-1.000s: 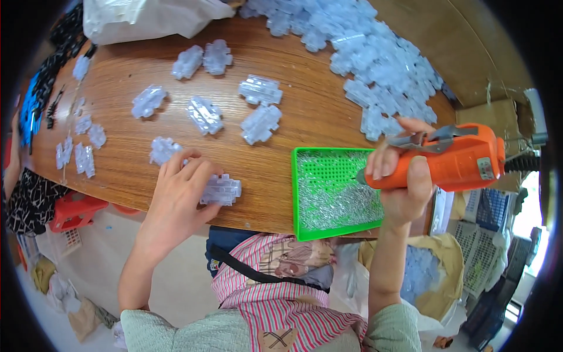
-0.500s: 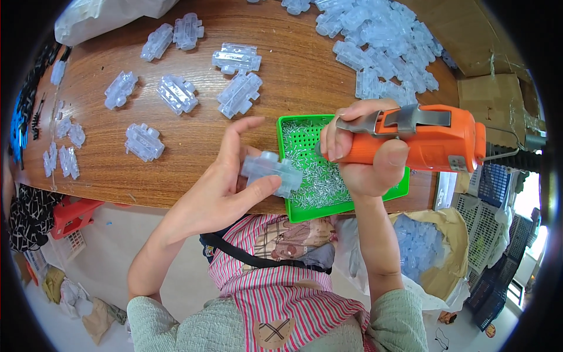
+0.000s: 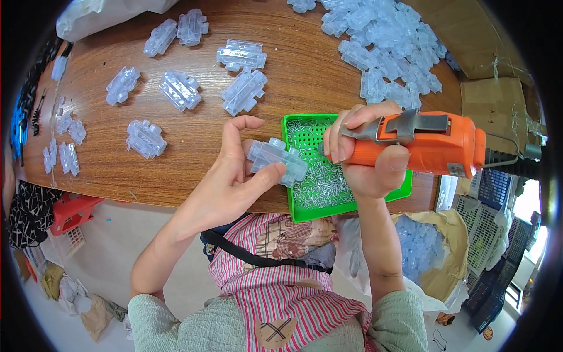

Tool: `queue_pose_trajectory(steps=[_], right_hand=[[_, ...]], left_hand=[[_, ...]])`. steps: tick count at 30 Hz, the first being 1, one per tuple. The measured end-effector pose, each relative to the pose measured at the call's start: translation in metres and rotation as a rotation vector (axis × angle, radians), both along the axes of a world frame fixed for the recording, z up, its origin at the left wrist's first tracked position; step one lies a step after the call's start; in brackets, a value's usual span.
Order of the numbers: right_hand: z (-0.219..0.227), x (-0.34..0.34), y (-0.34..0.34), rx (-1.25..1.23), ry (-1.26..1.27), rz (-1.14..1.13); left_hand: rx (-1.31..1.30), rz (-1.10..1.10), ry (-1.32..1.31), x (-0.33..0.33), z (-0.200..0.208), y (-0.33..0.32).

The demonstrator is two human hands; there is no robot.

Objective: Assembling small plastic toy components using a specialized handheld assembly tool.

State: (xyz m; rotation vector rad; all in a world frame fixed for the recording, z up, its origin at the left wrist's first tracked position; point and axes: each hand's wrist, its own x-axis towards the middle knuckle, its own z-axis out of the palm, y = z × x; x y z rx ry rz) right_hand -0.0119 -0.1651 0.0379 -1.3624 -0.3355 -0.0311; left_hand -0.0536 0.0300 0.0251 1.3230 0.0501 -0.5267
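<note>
My left hand (image 3: 229,176) grips a translucent bluish plastic housing (image 3: 275,159) between thumb and fingers, at the left rim of a green tray. In that perforated green tray (image 3: 352,206) lie many small silvery screws (image 3: 319,186). My right hand (image 3: 366,158) is wrapped round an orange power screwdriver (image 3: 428,144) with a metal hanging clip, held level over the tray. The tool's tip points left toward the housing and is largely hidden by my fingers. Several similar housings lie apart on the wooden table, one of them (image 3: 146,139) left of my left hand.
A heap of translucent housings (image 3: 399,47) covers the table's far right, beside cardboard boxes (image 3: 492,105). Small clear parts (image 3: 69,158) lie by the left edge. An open sack of plastic parts (image 3: 451,234) stands below the table at right. A white bag (image 3: 105,17) rests at far left.
The view has shifted slightly, moving the table items a little in the picture. Both hands keep their holds on the housing and the screwdriver, in nearly the same places.
</note>
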Motion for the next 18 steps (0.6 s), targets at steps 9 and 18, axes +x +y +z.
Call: queue_pose_trajectory(steps=[9, 18], right_hand=[[0.054, -0.007, -0.009, 0.185, -0.264, 0.216], [0.057, -0.005, -0.020, 0.228, -0.297, 0.128]], left_hand=[[-0.089, 0.024, -0.009, 0.002, -0.006, -0.003], [0.214, 0.075, -0.286, 0.012, 0.015, 0.007]])
